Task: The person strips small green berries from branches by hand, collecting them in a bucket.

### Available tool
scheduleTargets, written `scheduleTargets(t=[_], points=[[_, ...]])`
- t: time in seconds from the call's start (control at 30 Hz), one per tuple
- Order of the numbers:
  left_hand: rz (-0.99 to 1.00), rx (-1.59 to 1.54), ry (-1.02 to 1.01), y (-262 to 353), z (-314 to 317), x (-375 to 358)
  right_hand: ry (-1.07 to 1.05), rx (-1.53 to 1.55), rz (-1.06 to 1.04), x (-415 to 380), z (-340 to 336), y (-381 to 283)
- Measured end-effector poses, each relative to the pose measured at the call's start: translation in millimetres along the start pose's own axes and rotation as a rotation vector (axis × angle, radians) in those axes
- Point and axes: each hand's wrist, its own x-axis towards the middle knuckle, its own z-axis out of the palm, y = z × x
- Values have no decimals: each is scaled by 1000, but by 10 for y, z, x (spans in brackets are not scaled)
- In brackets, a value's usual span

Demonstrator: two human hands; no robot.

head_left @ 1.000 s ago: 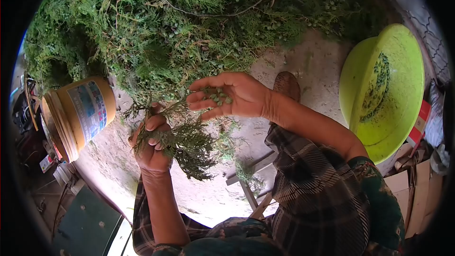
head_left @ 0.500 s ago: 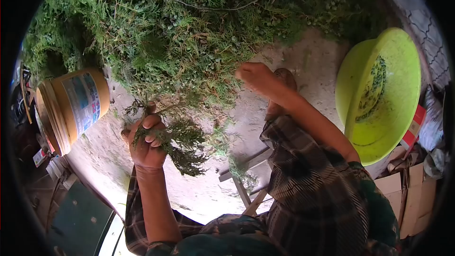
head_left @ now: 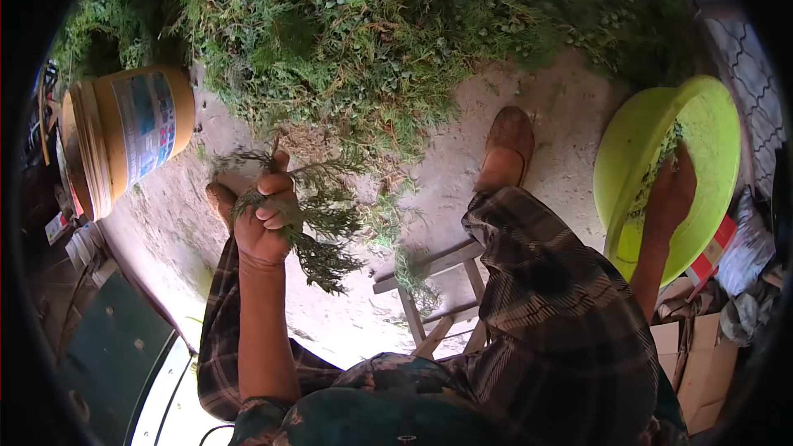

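Observation:
My left hand (head_left: pixel 271 216) is closed round the stem of a leafy evergreen sprig (head_left: pixel 320 258), its feathery green twigs hanging out to the right of my fist. Over at the right, my right hand (head_left: pixel 671 192) reaches inside a yellow-green plastic basin (head_left: pixel 717 144). Small green bits (head_left: pixel 661 157) lie in the basin around the fingers. The fingertips are dim and partly hidden, so whether they hold anything does not show. A large heap of cut evergreen branches (head_left: pixel 347 49) fills the floor in front of me.
A yellow bucket (head_left: pixel 183 111) with a label stands at the left. A wooden stool frame (head_left: pixel 429 263) is between my legs, near loose green scraps. Cardboard (head_left: pixel 710 363) and a plastic bag (head_left: pixel 747 239) are at the right. My shoes rest on the concrete floor (head_left: pixel 562 149).
My right hand has moved from the edge of the branch heap, over to the right, into the basin. My left hand still holds the sprig in about the same place.

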Motion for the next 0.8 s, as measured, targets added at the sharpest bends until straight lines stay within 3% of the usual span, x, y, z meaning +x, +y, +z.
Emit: scheduleTargets(t=[0.07,0.1,0.17,0.23,0.3,0.37,0.4,0.43,0.5,0.57,0.63,0.67,0.7,0.73,0.8], points=[[-74,348,82,59,-173,-88,-18,-53,-86,-135,-150,76],[-107,552,296,-39,-163,-146,-33,-105,-159,-136,-196,-6],[-318,877,467,-127,-637,-307,-18,-19,-141,-213,-250,-348],[-524,1011,558,-403,-1071,-508,-228,668,138,-219,-129,-678],[-674,941,672,-577,-1489,-643,-539,871,136,-204,-36,-1055],[-793,1758,396,-551,-1890,-712,-775,1153,236,-249,150,-1389],[-709,2402,175,-574,-1801,-716,-897,1255,246,-287,258,-1483],[-994,2545,431,-591,-1718,-641,-1018,1354,256,-323,366,-1558],[-817,2679,658,-649,-1422,-377,-1102,1378,181,-364,608,-1735],[-388,2531,740,-675,-1274,-65,-1180,1400,109,-391,781,-1934],[57,2447,525,-773,-1176,210,-1331,1494,14,-397,900,-2105],[178,2500,444,-841,-1213,353,-1334,1486,7,-409,993,-2149],[300,2548,364,-915,-1212,484,-1496,1444,20,-436,1085,-2191],[67,2613,462,-957,-1181,573,-1662,1395,33,-465,1139,-2223],[102,2577,454,-1003,-1300,578,-1742,1248,-12,-463,1168,-2291]])
